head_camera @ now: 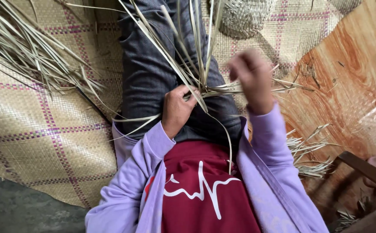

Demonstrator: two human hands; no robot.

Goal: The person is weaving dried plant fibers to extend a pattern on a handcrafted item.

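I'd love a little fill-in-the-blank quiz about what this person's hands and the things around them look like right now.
1. The left hand pinches a bundle of dried leaf strips over the person's ____.
2. The right hand is raised and looks ____ from motion.
3. The woven mat carries ____ stripes in a grid.
4. A loose pile of strips lies on the mat to the person's ____.

Missing words: lap; blurred; purple; left

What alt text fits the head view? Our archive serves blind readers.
Seen from above, a seated person's left hand grips a crossing of pale dried leaf strips over the lap, while the blurred right hand lifts beside it. A woven mat with loose strips lies beneath.
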